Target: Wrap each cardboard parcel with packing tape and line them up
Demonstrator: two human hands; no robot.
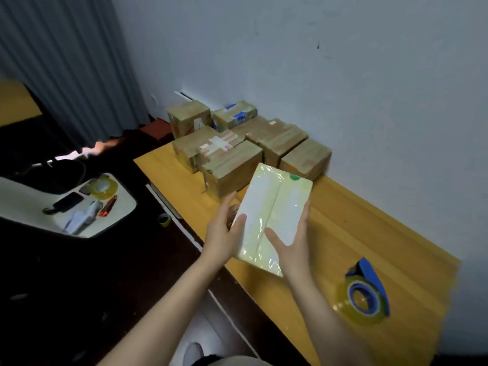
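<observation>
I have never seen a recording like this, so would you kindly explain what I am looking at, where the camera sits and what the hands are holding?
There is no machine here. This is one picture from a wide-angle camera worn on a person's head, looking forward and down, so the two bare arms reaching in from below are the wearer's own. The left hand and right hand grip a pale parcel, glossy with clear tape, one hand on each long side with the thumbs on top. Beneath it is a yellow wooden table. At its far end, against the wall, stands a cluster of brown taped parcels. Beside the right arm lies a blue tape dispenser. Off to the left, a white surface holds a spare tape roll.
</observation>
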